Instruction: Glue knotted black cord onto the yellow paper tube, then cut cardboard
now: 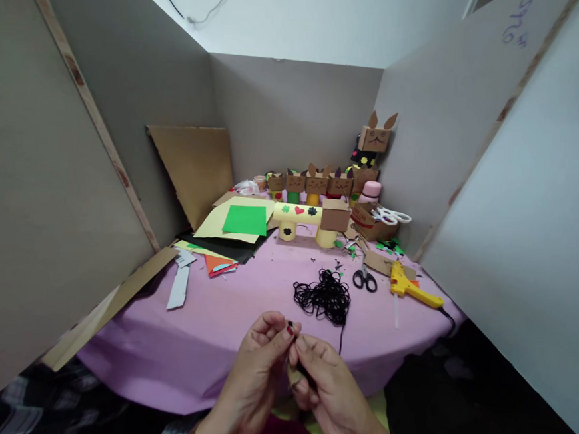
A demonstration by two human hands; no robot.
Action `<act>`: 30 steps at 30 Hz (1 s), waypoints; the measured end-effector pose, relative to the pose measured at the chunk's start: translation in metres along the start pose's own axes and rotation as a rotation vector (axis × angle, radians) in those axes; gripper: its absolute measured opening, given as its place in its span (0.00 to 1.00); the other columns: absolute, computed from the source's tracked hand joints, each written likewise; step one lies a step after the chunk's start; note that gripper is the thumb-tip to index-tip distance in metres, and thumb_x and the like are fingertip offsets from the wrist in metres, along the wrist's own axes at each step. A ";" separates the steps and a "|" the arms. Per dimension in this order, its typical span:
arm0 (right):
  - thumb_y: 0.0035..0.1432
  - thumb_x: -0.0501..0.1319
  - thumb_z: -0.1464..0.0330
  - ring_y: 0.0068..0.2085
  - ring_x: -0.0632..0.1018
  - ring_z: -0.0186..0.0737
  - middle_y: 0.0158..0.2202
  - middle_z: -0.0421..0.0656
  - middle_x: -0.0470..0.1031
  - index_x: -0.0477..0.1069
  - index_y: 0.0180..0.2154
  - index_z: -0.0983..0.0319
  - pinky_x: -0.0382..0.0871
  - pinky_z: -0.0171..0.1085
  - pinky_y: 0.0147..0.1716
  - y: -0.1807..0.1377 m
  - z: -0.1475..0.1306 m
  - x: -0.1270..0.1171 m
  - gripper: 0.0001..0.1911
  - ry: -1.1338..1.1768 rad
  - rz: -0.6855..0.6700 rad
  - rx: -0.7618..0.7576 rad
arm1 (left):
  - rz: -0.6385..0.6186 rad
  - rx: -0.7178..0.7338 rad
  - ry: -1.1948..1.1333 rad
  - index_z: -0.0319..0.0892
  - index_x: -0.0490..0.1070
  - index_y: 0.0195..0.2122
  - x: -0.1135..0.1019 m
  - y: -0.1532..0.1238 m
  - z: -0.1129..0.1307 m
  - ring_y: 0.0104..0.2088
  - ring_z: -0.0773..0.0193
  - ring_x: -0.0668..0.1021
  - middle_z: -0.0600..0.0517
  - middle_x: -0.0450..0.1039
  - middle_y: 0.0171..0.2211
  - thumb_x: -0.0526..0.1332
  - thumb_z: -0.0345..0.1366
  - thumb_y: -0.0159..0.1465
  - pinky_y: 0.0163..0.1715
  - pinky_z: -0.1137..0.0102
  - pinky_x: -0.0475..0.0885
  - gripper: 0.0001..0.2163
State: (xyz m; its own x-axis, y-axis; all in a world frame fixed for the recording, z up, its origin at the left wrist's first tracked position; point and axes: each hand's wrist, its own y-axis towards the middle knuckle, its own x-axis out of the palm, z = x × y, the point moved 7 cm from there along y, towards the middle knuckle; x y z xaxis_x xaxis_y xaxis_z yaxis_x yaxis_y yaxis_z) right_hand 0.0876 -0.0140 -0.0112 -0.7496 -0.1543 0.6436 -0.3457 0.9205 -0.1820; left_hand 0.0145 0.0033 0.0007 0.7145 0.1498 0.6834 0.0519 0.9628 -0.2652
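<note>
My left hand [259, 358] is closed in a pinch, with a bit of black cord between thumb and finger. Close against it, my right hand [324, 380] grips a small brown cardboard piece [294, 376] with black cord by it; the fingers hide most of both. Just beyond the hands lies a tangled heap of black cord [323, 297], one strand trailing down toward my right hand. Farther back stands a yellow paper-tube animal body [290, 212] with a brown box head [336, 216], decorated with a heart and flower shapes.
Black-handled scissors [365, 279] and a yellow glue gun [414, 288] lie to the right. White scissors [392, 216] rest in a cardboard box [373, 227]. Coloured paper sheets [245, 220] are stacked at left. Several box-headed figures [317, 182] line the back. Grey panels surround the table [258, 295].
</note>
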 end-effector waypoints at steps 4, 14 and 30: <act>0.45 0.66 0.53 0.15 0.51 0.20 0.13 0.30 0.59 0.65 0.24 0.64 0.41 0.24 0.15 0.001 -0.001 -0.004 0.21 0.041 0.049 -0.034 | 0.016 0.101 -0.027 0.41 0.67 0.26 -0.003 0.003 0.011 0.28 0.71 0.78 0.56 0.76 0.23 0.72 0.25 0.41 0.30 0.81 0.71 0.15; 0.43 0.68 0.54 0.15 0.52 0.20 0.14 0.30 0.60 0.64 0.25 0.63 0.40 0.25 0.15 0.003 0.005 -0.019 0.21 0.125 0.196 -0.103 | -0.013 0.120 -0.037 0.41 0.66 0.24 -0.005 0.005 0.010 0.29 0.73 0.78 0.58 0.75 0.21 0.71 0.24 0.44 0.34 0.80 0.71 0.14; 0.50 0.64 0.57 0.19 0.55 0.26 0.17 0.32 0.60 0.63 0.24 0.62 0.45 0.27 0.16 -0.001 -0.011 -0.028 0.17 -0.141 0.237 -0.294 | 0.081 0.127 0.084 0.42 0.65 0.28 -0.018 0.007 0.011 0.24 0.71 0.77 0.56 0.77 0.22 0.72 0.29 0.41 0.24 0.80 0.68 0.17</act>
State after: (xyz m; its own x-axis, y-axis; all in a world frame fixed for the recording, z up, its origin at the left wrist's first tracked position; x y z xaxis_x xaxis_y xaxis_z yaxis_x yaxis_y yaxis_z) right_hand 0.1151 -0.0066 -0.0214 -0.8663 0.0457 0.4975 0.0069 0.9968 -0.0797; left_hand -0.0057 0.0096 -0.0062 0.7690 0.2140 0.6024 -0.0932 0.9698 -0.2256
